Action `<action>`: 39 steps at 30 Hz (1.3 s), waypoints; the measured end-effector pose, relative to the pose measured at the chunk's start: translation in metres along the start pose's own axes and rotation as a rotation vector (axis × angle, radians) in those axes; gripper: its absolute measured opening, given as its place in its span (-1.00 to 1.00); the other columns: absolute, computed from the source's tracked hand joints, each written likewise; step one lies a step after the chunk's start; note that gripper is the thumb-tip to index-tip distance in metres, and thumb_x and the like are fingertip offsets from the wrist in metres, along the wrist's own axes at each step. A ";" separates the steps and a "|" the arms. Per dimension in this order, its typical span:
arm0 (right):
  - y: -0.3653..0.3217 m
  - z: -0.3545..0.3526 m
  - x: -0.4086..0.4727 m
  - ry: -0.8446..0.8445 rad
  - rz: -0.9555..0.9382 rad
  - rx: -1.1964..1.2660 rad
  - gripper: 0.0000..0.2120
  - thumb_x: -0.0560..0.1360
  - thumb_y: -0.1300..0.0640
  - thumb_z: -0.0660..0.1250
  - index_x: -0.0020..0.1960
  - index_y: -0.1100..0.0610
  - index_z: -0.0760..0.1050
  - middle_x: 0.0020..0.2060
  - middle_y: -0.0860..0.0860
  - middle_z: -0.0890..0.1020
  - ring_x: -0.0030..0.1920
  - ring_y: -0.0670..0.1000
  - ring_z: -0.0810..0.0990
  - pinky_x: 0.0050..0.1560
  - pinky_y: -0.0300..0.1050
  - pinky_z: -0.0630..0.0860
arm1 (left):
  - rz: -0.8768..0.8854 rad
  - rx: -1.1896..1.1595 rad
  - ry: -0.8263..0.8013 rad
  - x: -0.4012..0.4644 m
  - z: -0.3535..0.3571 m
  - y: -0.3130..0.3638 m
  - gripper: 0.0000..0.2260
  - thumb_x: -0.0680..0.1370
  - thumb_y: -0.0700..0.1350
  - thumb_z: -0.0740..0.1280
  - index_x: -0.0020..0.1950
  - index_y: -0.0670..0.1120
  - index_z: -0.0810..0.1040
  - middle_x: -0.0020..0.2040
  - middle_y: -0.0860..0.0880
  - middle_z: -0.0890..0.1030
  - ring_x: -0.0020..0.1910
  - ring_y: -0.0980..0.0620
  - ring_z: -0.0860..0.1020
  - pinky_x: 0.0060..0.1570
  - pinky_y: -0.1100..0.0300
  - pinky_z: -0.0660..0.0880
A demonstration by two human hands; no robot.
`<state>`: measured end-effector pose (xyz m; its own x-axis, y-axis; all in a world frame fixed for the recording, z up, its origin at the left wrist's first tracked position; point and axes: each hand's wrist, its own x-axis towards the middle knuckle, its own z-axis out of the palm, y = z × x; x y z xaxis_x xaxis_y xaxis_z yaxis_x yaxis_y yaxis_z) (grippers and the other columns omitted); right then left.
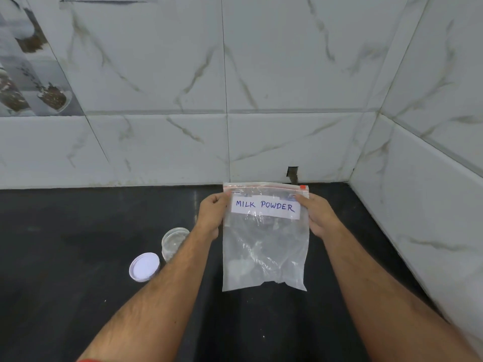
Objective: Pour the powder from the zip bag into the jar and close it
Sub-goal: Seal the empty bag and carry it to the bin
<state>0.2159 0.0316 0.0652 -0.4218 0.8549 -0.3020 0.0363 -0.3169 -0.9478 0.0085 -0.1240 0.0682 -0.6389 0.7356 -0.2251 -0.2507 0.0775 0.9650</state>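
A clear zip bag [264,246] with a white label reading MILK POWDER hangs upright above the black counter. A little white powder lies near its bottom. Its red zip strip runs along the top, with a red slider at the right end. My left hand [211,215] pinches the bag's upper left edge. My right hand [317,215] pinches its upper right edge. A small clear jar [173,241] stands open on the counter to the left, partly hidden by my left forearm. Its white lid [144,266] lies flat beside it, nearer to me.
The black counter [65,257] runs to a white marble-tiled back wall [156,142] and a side wall [431,192] on the right, forming a corner. A small dark notch [292,174] sits at the back wall's base behind the bag.
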 end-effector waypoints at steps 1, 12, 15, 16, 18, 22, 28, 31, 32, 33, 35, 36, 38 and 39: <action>0.007 -0.002 0.002 0.021 0.047 0.014 -0.82 0.60 0.17 0.36 0.17 0.19 0.61 -0.01 0.19 0.74 -0.02 0.18 0.74 0.14 0.22 0.64 | -0.040 0.037 -0.020 -0.002 -0.001 -0.009 -0.56 0.49 0.15 0.41 -0.04 -0.27 0.63 -0.13 -0.18 0.71 -0.20 -0.09 0.57 -0.21 0.05 0.49; 0.055 -0.029 0.007 0.067 0.184 -0.162 -0.84 0.59 0.16 0.38 0.12 0.21 0.62 -0.03 0.17 0.73 -0.08 0.14 0.74 -0.05 0.06 0.68 | -0.267 0.264 0.050 -0.023 0.002 -0.092 -0.55 0.48 -0.31 0.42 0.36 -0.19 0.45 0.07 -0.17 0.67 0.03 -0.14 0.67 -0.06 0.00 0.63; 0.058 -0.034 0.006 0.049 0.147 -0.268 -0.82 0.61 0.15 0.36 0.18 0.18 0.57 0.04 0.13 0.71 -0.05 0.07 0.72 -0.20 -0.07 0.64 | -0.239 0.291 0.126 -0.023 0.010 -0.099 -0.50 0.45 -0.29 0.44 0.38 -0.19 0.44 0.00 -0.11 0.65 0.00 -0.11 0.66 0.03 -0.03 0.62; 0.061 -0.038 0.007 0.053 0.141 -0.291 -0.76 0.60 0.15 0.37 0.24 0.18 0.54 0.09 0.12 0.69 0.00 0.07 0.71 -0.12 -0.03 0.65 | -0.231 0.317 0.155 -0.024 0.012 -0.102 -0.49 0.46 -0.26 0.44 0.40 -0.18 0.43 0.00 -0.07 0.64 0.01 -0.08 0.65 0.07 -0.02 0.61; 0.068 -0.044 0.008 0.069 0.154 -0.352 -0.60 0.57 0.15 0.41 0.38 0.15 0.46 0.24 0.11 0.63 0.13 0.10 0.66 0.07 0.06 0.64 | -0.180 0.422 0.217 -0.030 0.018 -0.104 -0.52 0.49 -0.19 0.41 0.41 -0.14 0.44 0.05 0.00 0.61 0.04 -0.01 0.61 0.11 0.07 0.56; 0.078 -0.055 0.002 0.131 0.166 -0.432 -0.35 0.51 0.17 0.47 0.53 0.13 0.31 0.41 0.12 0.49 0.27 0.13 0.55 0.13 0.02 0.58 | 0.085 0.628 0.234 -0.049 0.032 -0.104 -0.80 0.51 -0.20 0.31 0.10 -0.04 0.63 -0.03 0.11 0.65 0.00 0.02 0.62 -0.10 0.25 0.47; 0.087 -0.063 -0.027 0.123 0.102 -0.555 -0.79 0.49 0.07 0.46 0.09 0.10 0.59 0.03 0.07 0.69 0.03 0.10 0.68 -0.03 0.08 0.65 | 0.240 0.911 0.203 -0.062 0.039 -0.119 -0.72 0.56 -0.11 0.33 0.27 -0.07 0.60 0.32 -0.03 0.53 0.34 -0.04 0.46 0.39 -0.02 0.36; 0.090 -0.065 -0.053 0.037 0.149 -0.631 -0.81 0.51 0.02 0.42 0.00 0.14 0.59 -0.10 0.08 0.70 -0.13 0.04 0.69 -0.13 -0.01 0.62 | 0.334 0.988 0.202 -0.068 0.036 -0.118 -0.71 0.58 -0.06 0.32 0.28 -0.07 0.61 0.36 -0.04 0.54 0.38 -0.04 0.44 0.39 -0.02 0.33; 0.091 -0.065 -0.058 0.014 0.175 -0.650 -0.78 0.52 0.00 0.41 0.02 0.15 0.58 -0.12 0.07 0.70 -0.16 0.04 0.69 -0.13 -0.02 0.61 | 0.366 1.001 0.200 -0.068 0.034 -0.117 -0.71 0.59 -0.05 0.31 0.28 -0.08 0.61 0.36 -0.05 0.54 0.39 -0.04 0.44 0.40 -0.02 0.32; 0.094 -0.064 -0.068 0.019 0.204 -0.661 -0.75 0.53 -0.03 0.40 0.03 0.15 0.57 -0.12 0.07 0.70 -0.15 0.04 0.70 -0.10 -0.02 0.62 | 0.400 1.010 0.172 -0.070 0.032 -0.116 -0.71 0.60 -0.04 0.30 0.28 -0.08 0.62 0.37 -0.06 0.54 0.39 -0.04 0.44 0.42 -0.02 0.31; 0.094 -0.063 -0.080 0.033 0.248 -0.688 -0.71 0.53 -0.09 0.38 0.05 0.13 0.54 -0.09 0.08 0.69 -0.10 0.07 0.72 -0.09 0.01 0.64 | 0.456 1.017 0.130 -0.072 0.033 -0.117 -0.69 0.62 -0.01 0.28 0.29 -0.09 0.61 0.38 -0.07 0.53 0.41 -0.04 0.42 0.44 -0.02 0.29; 0.095 -0.062 -0.086 0.028 0.278 -0.693 -0.70 0.54 -0.11 0.38 0.05 0.13 0.51 -0.08 0.09 0.68 -0.10 0.07 0.72 -0.10 0.01 0.65 | 0.467 1.019 0.107 -0.074 0.034 -0.118 -0.68 0.63 0.01 0.25 0.31 -0.09 0.60 0.40 -0.08 0.52 0.43 -0.04 0.41 0.45 -0.02 0.28; 0.095 -0.058 -0.103 -0.027 0.379 -0.649 -0.71 0.55 -0.10 0.38 0.06 0.12 0.48 -0.08 0.11 0.68 -0.13 0.07 0.73 -0.17 -0.02 0.64 | 0.465 1.038 0.032 -0.081 0.035 -0.122 -0.62 0.66 0.05 0.17 0.37 -0.09 0.55 0.44 -0.09 0.48 0.47 -0.04 0.37 0.47 -0.04 0.26; 0.095 -0.056 -0.111 -0.064 0.418 -0.614 -0.72 0.55 -0.06 0.40 0.08 0.13 0.48 -0.08 0.12 0.68 -0.13 0.06 0.73 -0.19 -0.03 0.64 | 0.449 1.052 -0.009 -0.083 0.035 -0.126 -0.59 0.67 0.06 0.13 0.42 -0.10 0.50 0.48 -0.11 0.44 0.50 -0.06 0.33 0.49 -0.05 0.24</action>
<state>0.3168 -0.0706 0.0030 -0.3132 0.6818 -0.6610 0.6972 -0.3076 -0.6476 0.1186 -0.1715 -0.0301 -0.5111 0.8434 0.1654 0.7343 0.3285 0.5940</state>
